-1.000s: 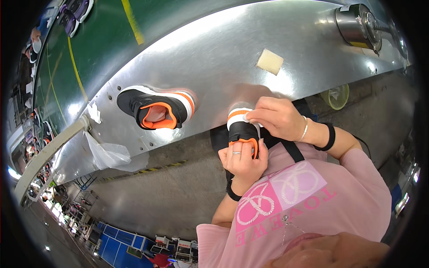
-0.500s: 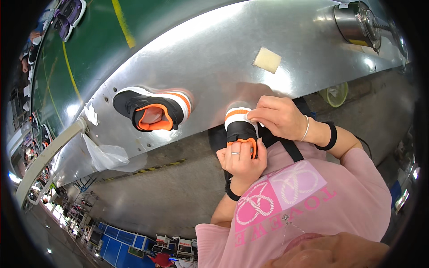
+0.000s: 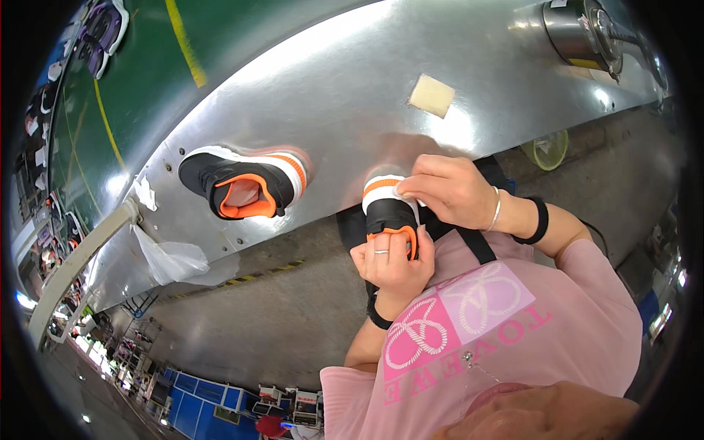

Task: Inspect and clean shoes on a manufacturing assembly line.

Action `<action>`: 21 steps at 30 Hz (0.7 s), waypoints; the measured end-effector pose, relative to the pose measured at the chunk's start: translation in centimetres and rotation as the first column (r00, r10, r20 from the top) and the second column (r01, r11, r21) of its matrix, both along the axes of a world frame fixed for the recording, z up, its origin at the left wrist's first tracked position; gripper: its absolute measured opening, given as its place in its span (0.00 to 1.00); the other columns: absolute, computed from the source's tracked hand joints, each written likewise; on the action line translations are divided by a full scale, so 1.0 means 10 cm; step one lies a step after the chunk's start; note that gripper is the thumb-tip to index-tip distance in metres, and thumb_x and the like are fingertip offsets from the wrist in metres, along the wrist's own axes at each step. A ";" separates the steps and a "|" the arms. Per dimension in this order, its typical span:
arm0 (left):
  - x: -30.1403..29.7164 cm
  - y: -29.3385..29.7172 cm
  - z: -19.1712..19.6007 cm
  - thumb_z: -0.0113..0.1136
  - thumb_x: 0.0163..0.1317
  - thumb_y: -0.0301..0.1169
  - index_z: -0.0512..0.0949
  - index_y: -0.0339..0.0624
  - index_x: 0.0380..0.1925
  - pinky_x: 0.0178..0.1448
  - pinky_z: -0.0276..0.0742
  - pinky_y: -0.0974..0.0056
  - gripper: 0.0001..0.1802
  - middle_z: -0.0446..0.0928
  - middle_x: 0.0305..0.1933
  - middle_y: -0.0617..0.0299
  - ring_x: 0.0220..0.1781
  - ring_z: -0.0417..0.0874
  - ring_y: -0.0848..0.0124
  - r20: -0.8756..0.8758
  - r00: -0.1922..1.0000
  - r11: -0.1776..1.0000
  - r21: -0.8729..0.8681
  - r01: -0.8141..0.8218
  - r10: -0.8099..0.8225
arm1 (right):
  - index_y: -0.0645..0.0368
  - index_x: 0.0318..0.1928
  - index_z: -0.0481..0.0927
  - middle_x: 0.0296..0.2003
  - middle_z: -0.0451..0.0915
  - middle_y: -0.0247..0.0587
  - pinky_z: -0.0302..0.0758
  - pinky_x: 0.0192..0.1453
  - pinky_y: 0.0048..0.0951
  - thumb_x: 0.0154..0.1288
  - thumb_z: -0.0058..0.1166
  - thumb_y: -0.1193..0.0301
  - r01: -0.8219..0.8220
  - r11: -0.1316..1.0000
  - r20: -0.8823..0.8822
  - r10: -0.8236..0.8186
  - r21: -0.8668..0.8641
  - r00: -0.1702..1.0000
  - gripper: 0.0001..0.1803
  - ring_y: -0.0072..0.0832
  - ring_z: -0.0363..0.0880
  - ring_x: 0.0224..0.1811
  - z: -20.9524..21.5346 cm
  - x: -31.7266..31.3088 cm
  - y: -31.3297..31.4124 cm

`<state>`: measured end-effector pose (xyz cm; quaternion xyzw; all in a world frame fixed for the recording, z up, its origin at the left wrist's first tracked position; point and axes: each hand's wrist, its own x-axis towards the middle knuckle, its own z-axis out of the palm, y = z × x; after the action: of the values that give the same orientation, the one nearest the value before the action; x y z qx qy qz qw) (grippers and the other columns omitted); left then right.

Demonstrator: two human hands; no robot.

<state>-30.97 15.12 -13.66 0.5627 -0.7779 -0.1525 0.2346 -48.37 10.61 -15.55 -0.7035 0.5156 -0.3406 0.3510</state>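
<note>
**Ana:** Brushed steel fills the upper view, a long curved metal worktable [image 3: 315,95] catching glare, with green floor and yellow lines beyond it. Where's the action?

**Ben:** Right at the table's near edge. The left hand [image 3: 392,264] is wrapped around the heel end of a black sneaker [image 3: 389,213], fingers curled shut on its orange-trimmed collar, a ring showing.

**Ana:** And the other hand?

**Ben:** The right hand [image 3: 451,192] sits on top at the toe end, fingertips pinched closed at the white sole with its orange stripe. What exactly it pinches there, I cannot tell.

**Ana:** So how does the shoe lie?

**Ben:** Long axis runs away from the body, toe resting against the table edge, heel toward the pink shirt. Both hands are touching it, the left nearer the body.

**Ana:** Anything alongside?

**Ben:** A matching shoe [image 3: 246,182] lies on the steel well to the left, opening up, smooth orange lining. A pale foam sponge block [image 3: 433,95] sits farther back, and a crumpled clear plastic bag [image 3: 172,257] hangs off the table's left end.
</note>
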 end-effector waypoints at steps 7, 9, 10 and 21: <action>-0.01 -0.04 -0.02 0.72 0.48 0.36 0.75 0.46 0.23 0.36 0.60 0.62 0.13 0.72 0.25 0.65 0.25 0.71 0.66 -0.006 1.000 1.000 -0.012 -0.007 0.007 | 0.56 0.38 0.82 0.30 0.71 0.36 0.76 0.33 0.32 0.62 0.58 0.72 -0.132 0.991 -0.030 0.132 -0.018 0.991 0.05 0.32 0.77 0.32 -0.01 0.20 -0.25; 0.00 -0.04 -0.02 0.72 0.48 0.36 0.75 0.46 0.23 0.36 0.60 0.62 0.13 0.72 0.25 0.65 0.25 0.71 0.66 -0.009 1.000 1.000 -0.003 -0.005 0.005 | 0.56 0.39 0.82 0.30 0.72 0.36 0.76 0.32 0.32 0.62 0.59 0.72 -0.066 0.997 -0.017 0.066 -0.033 0.998 0.05 0.33 0.77 0.31 0.03 0.10 -0.18; 0.00 -0.03 -0.02 0.72 0.49 0.36 0.75 0.46 0.23 0.36 0.60 0.62 0.13 0.72 0.25 0.66 0.25 0.71 0.66 -0.001 1.000 1.000 -0.009 -0.001 0.001 | 0.56 0.39 0.83 0.29 0.72 0.36 0.75 0.31 0.32 0.62 0.60 0.72 -0.053 0.998 -0.030 0.052 -0.032 0.998 0.05 0.33 0.76 0.30 0.00 0.03 -0.10; -0.01 -0.03 -0.03 0.72 0.49 0.35 0.74 0.47 0.23 0.38 0.59 0.61 0.13 0.72 0.26 0.64 0.27 0.69 0.63 -0.028 1.000 1.000 -0.003 -0.006 0.006 | 0.59 0.38 0.82 0.29 0.74 0.37 0.75 0.31 0.32 0.59 0.62 0.75 0.011 0.995 0.067 -0.004 -0.098 0.998 0.06 0.33 0.77 0.30 -0.06 0.16 -0.12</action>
<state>-31.05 14.83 -13.92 0.5625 -0.7731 -0.1586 0.2467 -46.76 9.44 -16.11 -0.7061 0.4888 -0.3903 0.3318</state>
